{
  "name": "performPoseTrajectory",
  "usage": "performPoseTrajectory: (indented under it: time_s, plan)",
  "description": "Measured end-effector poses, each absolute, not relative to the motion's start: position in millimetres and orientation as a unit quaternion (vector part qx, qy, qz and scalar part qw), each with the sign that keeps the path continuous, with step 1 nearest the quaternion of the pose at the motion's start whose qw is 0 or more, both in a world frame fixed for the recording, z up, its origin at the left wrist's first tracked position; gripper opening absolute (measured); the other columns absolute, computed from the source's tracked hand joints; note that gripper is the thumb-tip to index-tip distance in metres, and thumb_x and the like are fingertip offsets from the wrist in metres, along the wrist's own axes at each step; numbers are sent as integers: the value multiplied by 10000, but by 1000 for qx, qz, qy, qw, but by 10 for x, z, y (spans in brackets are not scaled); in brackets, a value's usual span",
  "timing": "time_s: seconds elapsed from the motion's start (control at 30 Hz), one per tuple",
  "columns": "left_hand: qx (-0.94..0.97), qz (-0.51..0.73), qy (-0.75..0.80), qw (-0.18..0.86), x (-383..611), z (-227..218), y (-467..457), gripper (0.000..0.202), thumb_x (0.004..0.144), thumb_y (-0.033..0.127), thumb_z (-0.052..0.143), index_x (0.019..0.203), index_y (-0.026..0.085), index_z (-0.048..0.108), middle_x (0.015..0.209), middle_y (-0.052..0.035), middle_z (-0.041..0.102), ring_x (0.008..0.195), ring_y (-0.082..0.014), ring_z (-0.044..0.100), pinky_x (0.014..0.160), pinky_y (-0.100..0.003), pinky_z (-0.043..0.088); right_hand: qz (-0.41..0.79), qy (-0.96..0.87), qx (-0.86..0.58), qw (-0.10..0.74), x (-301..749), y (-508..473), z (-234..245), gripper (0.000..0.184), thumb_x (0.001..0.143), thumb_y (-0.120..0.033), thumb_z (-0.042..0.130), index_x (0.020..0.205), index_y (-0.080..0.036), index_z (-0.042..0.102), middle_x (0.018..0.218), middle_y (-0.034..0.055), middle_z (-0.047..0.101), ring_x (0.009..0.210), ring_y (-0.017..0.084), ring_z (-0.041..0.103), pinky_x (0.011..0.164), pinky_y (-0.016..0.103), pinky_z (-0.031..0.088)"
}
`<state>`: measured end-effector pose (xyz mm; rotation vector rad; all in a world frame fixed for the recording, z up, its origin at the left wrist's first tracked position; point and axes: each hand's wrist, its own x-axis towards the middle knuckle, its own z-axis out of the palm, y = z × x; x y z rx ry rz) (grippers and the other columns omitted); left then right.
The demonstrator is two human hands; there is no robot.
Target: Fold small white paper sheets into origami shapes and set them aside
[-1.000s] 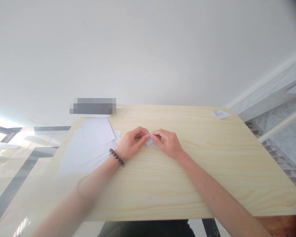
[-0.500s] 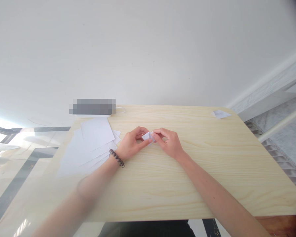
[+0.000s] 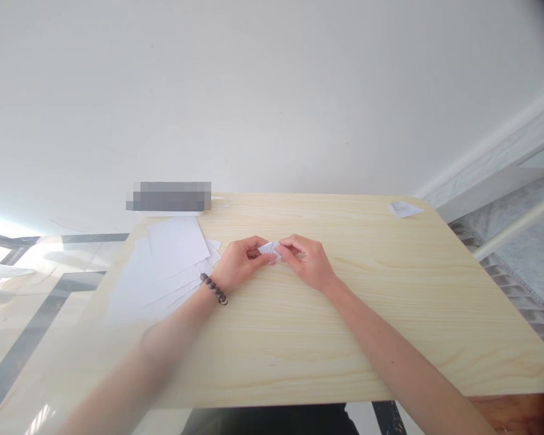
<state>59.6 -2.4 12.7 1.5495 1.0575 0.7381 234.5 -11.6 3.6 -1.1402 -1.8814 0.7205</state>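
Observation:
A small piece of folded white paper [image 3: 267, 248] is held between both hands over the middle of the table. My left hand [image 3: 240, 261], with a dark bead bracelet [image 3: 213, 289] at the wrist, grips its left side between thumb and fingers. My right hand [image 3: 309, 260] pinches the right side with thumb and forefinger. Creases show on the paper, but the fingertips hide part of it, so its full shape cannot be made out.
Several white paper sheets [image 3: 176, 244] lie overlapping on the left of the wooden table [image 3: 290, 338]. A pixelated object [image 3: 170, 197] with a white cable stands at the back left. Another folded paper piece [image 3: 406, 209] lies at the back right. A wall rises behind.
My left fingers have shifted slightly on the folded paper, and its visible part is a little flatter and further left. Both hands still grip it.

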Motion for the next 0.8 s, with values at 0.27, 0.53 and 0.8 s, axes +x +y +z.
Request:
performPoseTrajectory:
  time_s: [0.27,0.53,0.8]
  plan:
    - [680,302,416,522,582,139,-32,279,764,417,535,855,160,591,783,-39,663,755,-182,624,683,-288,474,278,-767,-433,383,2368,-125,71,163,825,-277,439,744,-179,541,667,-5,537,581,89,483,547,206,391]
    - [686,301,443,492,595,137,-30,316,754,445,534,887,164,592,831,-42,656,744,-172,602,651,-271,463,308,-752,-445,376,2361,-113,34,210,855,-314,394,743,-178,508,620,-19,471,530,80,411,505,206,351]
    - [706,306,479,423,582,124,-36,349,730,467,549,896,166,614,700,-14,634,612,-140,558,535,-235,419,305,-752,-440,384,2353,-110,51,204,847,-326,402,744,-180,500,636,-19,471,526,76,400,488,205,334]
